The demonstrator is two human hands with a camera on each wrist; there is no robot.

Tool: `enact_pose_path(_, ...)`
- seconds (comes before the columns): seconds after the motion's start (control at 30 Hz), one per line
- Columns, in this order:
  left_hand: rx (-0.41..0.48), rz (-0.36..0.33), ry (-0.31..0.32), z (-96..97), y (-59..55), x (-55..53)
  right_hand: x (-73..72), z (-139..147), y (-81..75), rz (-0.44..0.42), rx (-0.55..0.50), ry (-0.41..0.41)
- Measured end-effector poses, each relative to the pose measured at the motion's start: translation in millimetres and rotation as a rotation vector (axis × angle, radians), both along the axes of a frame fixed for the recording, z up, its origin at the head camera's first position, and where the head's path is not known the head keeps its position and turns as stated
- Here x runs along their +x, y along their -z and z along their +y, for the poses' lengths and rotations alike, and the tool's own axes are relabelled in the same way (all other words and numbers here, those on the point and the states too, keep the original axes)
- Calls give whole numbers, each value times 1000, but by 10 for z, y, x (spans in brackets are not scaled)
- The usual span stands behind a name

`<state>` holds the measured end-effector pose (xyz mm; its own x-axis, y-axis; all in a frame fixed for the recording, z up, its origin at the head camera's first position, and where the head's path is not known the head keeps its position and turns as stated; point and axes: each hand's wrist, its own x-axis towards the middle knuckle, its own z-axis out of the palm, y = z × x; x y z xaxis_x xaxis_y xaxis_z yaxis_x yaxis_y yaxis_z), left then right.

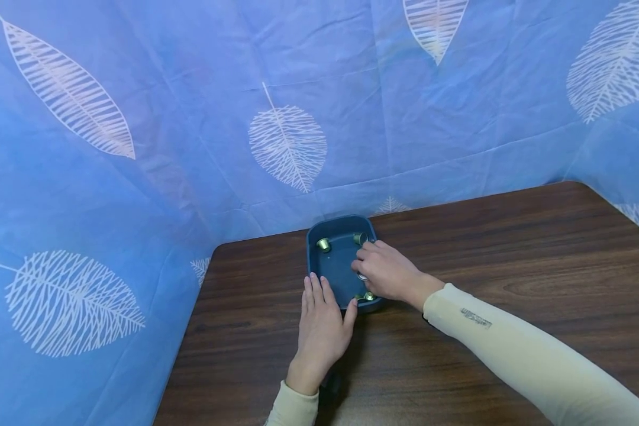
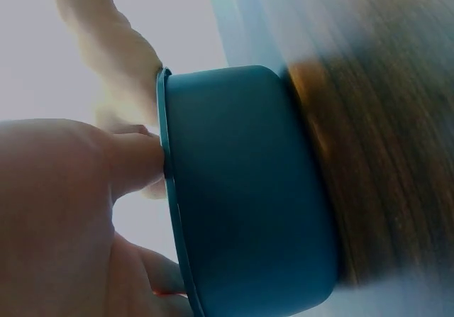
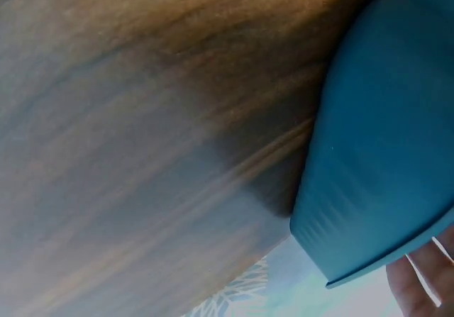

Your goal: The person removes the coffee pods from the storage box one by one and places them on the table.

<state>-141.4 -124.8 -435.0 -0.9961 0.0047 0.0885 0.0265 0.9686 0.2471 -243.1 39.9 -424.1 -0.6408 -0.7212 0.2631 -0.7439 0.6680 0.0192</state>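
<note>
A dark blue-teal plastic bin [image 1: 341, 222] stands on the wooden table, with several small green-gold coffee capsules inside. One capsule [image 1: 323, 245] lies near the far left corner, another [image 1: 360, 238] near the far right, and more [image 1: 370, 296] at the near right. My right hand [image 1: 386, 272] reaches over the bin's right wall with its fingers bent, pinching a capsule with a silver lid [image 1: 362, 276]. My left hand [image 1: 323, 331] rests on the near left rim, fingers extended. In the left wrist view, the left thumb [image 2: 135, 162] touches the bin's rim.
The brown wooden table [image 1: 511, 260] reaches back to a blue cloth [image 1: 202, 118] printed with white leaves. The bin stands close to the table's back edge. Pale sleeves [image 1: 516, 349] cover both forearms.
</note>
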Motion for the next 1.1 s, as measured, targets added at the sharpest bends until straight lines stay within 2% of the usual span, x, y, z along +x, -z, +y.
enact_pose_path(0.3,16,12,16,6,-7,-22,-69,224,-233,76,-204,81)
enact_pose_path(0.47,32,-7,10,13,-10,-24,-132,446,-300,112,-265,133)
enact_pose_path(0.6,32,-22,5,12,6,-22,-165,655,-245,111,-286,200)
enact_pose_path(0.8,34,-24,-7,-2,19,-21,-180,955,-118,46,-247,299)
enact_pose_path(1.1,36,-20,-6,-1,21,-12,-138,1328,47,-11,-177,376)
